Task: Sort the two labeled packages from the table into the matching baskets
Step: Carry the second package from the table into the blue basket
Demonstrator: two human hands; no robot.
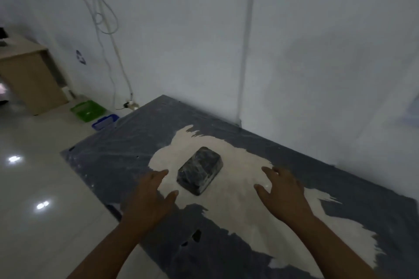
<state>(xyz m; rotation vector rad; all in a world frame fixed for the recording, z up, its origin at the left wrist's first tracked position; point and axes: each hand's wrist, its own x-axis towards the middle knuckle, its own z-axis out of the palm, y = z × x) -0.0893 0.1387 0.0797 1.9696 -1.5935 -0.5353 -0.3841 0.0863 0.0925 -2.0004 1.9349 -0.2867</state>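
A dark package [199, 170] wrapped in shiny clear film lies flat on the grey table [118, 149], on a pale worn patch of its top. My left hand [149, 197] hovers just left of the package, fingers spread, holding nothing. Well to the right of the package, my right hand [283, 190] is also spread and holds nothing. Neither hand touches the package. No label shows on it. A green basket [88, 110] and a blue basket [104, 121] stand on the floor beyond the table's far left corner.
A white wall runs along the table's far side, with a pipe [246, 41] and hanging cables [106, 20]. A wooden cabinet [29, 77] stands at the far left. Glossy pale floor [34, 188] lies left of the table.
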